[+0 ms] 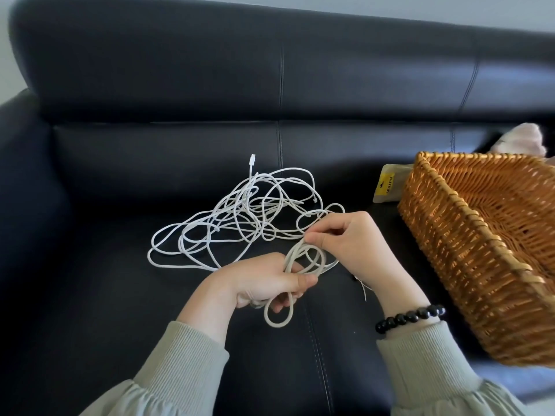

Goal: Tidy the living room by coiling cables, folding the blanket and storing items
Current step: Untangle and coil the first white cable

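A tangle of white cable (240,211) lies on the seat of a dark leather sofa (120,295), one plug end pointing toward the backrest. Near the seat's front, my left hand (264,283) grips a small coil of white cable (303,265), with a loop hanging below the fingers. My right hand (348,238) pinches the top of that coil between thumb and fingers. A black bead bracelet (411,318) sits on my right wrist.
A wicker basket (468,256) stands on the sofa at the right, close to my right arm. Behind its left corner lies a yellow-labelled packet (389,187). Something pink and soft (522,142) shows beyond the basket.
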The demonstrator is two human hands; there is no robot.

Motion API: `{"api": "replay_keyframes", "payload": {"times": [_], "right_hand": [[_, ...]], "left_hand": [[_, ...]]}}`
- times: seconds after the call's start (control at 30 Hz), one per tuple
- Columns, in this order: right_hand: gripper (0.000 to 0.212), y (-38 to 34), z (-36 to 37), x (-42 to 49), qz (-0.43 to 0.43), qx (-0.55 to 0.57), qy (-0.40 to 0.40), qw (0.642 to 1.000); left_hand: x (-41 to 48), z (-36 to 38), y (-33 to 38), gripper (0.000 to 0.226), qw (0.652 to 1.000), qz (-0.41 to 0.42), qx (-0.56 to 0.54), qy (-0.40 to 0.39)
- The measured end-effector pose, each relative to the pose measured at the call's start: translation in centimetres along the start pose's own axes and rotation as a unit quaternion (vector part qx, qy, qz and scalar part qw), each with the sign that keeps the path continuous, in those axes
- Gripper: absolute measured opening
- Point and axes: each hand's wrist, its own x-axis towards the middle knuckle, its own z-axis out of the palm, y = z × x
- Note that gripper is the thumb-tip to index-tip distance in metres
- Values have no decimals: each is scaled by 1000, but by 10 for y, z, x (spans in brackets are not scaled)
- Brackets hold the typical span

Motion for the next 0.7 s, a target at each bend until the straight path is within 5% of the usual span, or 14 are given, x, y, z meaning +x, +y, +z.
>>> {"api": "replay_keyframes", "payload": {"times": [0.33, 0.7], "right_hand": [[17, 4, -10, -2, -16, 38, -100, 994], [18, 5, -3, -1, -43, -72, -73, 994]], "left_hand": [[-6, -5, 1, 38, 999, 28, -30, -16], [-6, -4, 4, 30, 999, -26, 23, -26]]}}
